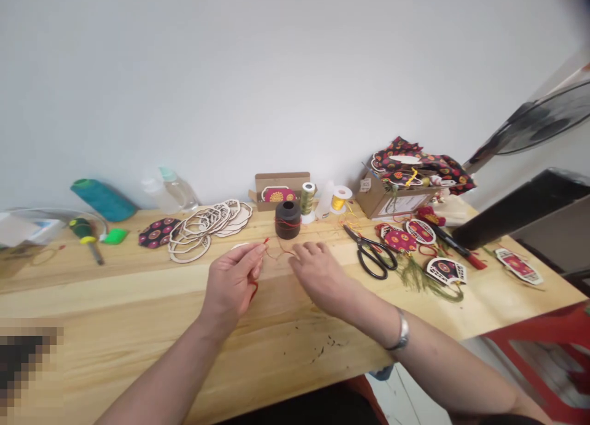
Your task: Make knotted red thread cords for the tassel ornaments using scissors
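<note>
My left hand [236, 278] is closed in a pinch on a thin red cord [253, 291]. A short tip of the cord sticks up above thumb and forefinger, and more of it hangs below the palm. A fine loop of thread [276, 256] spans the gap between my two hands. My right hand [320, 277], palm down with fingers bent, has its thumb and fingertips closed at the other end of this thread. The exact grip there is partly hidden. Just beyond both hands stands a dark thread cone [288, 221] with red thread around it.
Black-handled scissors [375, 256] lie right of my right hand. Farther right are patterned ornaments [446, 270] with green tassels, and a cardboard box [391, 197] of fabric. Wooden cut-out frames [203, 225], a screwdriver [86, 237] and a teal thread cone [104, 199] lie left.
</note>
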Demonstrator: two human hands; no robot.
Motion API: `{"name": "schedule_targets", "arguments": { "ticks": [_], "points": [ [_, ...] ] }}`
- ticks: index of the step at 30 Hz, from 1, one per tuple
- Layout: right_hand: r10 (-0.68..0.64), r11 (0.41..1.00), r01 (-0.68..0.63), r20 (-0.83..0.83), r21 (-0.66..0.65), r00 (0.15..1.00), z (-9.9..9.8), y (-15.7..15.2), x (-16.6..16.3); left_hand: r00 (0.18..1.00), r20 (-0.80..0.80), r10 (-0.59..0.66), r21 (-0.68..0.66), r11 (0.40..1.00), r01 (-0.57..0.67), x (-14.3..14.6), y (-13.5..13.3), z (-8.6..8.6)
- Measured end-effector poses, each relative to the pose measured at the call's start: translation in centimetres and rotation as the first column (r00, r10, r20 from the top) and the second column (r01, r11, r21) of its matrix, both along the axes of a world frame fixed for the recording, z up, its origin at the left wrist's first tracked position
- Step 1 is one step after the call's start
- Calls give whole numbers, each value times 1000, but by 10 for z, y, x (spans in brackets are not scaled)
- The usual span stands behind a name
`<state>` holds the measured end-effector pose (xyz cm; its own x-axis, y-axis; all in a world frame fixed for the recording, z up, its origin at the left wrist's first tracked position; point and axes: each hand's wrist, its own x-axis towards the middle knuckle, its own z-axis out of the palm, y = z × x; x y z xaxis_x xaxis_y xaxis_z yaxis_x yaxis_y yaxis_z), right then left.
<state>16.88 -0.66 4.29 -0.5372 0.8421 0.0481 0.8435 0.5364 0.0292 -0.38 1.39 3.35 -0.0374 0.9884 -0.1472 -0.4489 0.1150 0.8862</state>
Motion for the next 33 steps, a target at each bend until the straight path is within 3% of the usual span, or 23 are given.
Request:
{"name": "schedule_targets", "arguments": {
  "ticks": [3, 5, 8, 14, 22, 25, 29, 33],
  "points": [
    [-294, 950, 306, 139, -68, 946, 13, -11, 34, 1000, 14, 22, 37, 999, -22, 0, -3, 6],
    [-510, 847, 530, 214, -42, 833, 12, -17, 64, 1000, 10, 25, 66, 997, -26, 0, -5, 10],
    [-631, 754, 656, 237, -35, 739, -1, -23, 98, 999, 25, 44, 110, 993, -46, -2, -6, 13],
    [-636, 767, 640, 201, 54, 745, -21, -27, 113, 998, 37, 51, 179, 982, -57, -2, -9, 21],
    [-574, 818, 557, 129, 147, 809, -13, -36, 128, 994, -3, 108, 212, 972, -105, 2, -21, 40],
    [-579, 814, 569, 81, 113, 812, -10, -40, 132, 991, -19, 132, 223, 967, -125, 3, -25, 44],
    [-611, 791, 609, -36, -57, 791, -9, -43, 131, 990, -11, 139, 240, 962, -133, 5, -27, 47],
    [-483, 876, 472, -169, -103, 859, -2, -45, 118, 993, 15, 114, 237, 965, -114, 6, -28, 49]
  ]
}}
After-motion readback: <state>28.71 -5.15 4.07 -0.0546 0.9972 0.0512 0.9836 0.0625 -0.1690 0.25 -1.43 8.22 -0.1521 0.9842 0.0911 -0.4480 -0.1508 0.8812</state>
